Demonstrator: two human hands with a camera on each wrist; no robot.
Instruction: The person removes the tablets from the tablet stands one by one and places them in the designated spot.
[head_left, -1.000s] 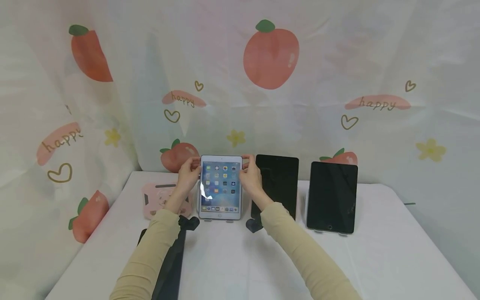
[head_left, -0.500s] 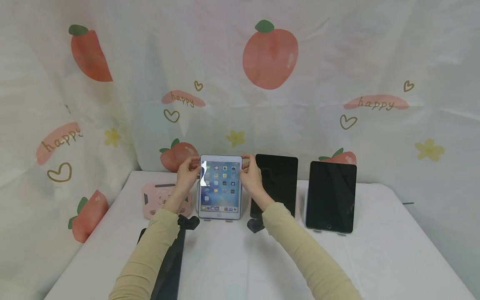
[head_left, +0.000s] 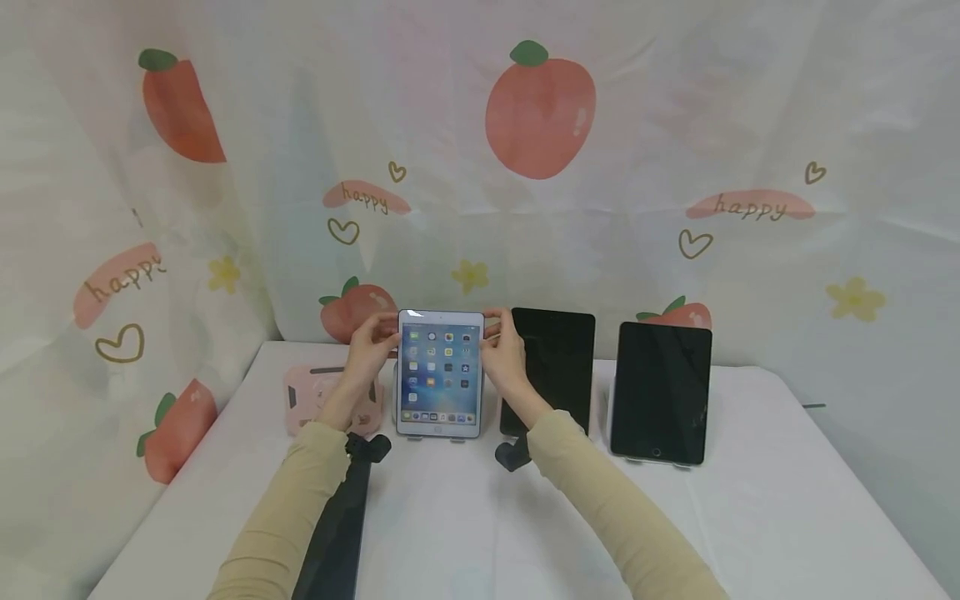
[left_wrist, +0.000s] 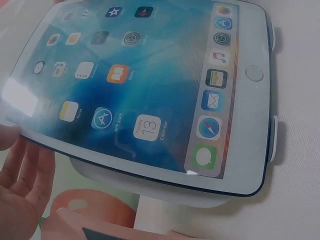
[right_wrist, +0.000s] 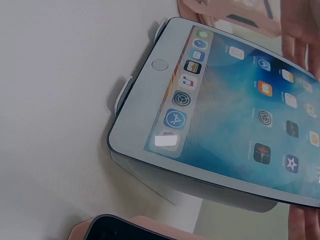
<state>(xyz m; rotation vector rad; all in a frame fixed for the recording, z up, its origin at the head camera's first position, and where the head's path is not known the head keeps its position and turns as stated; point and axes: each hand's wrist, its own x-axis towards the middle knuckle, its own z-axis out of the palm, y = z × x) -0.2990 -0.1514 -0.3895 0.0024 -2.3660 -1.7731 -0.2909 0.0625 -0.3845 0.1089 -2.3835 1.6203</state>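
A white tablet [head_left: 440, 375] with a lit home screen stands upright on a white stand [left_wrist: 150, 186] at the middle of the table. My left hand [head_left: 381, 332] pinches its top left corner, thumb in front and fingers [left_wrist: 22, 172] behind. My right hand [head_left: 495, 330] grips the top right corner. In the right wrist view the tablet [right_wrist: 235, 115] fills the frame, with my right fingertips [right_wrist: 304, 225] behind its upper edge and my left hand [right_wrist: 302, 30] at the far corner.
Two dark-screened tablets [head_left: 553, 371] [head_left: 660, 392] stand on stands to the right of the lit one. A bare pink stand [head_left: 315, 398] sits to its left. A white cloth covers the table [head_left: 465, 533], and a printed curtain hangs close behind.
The bright glare has left the tablet's screen and now sits on its top edge, so the tablet has tipped slightly. Both hands stay on its top corners.
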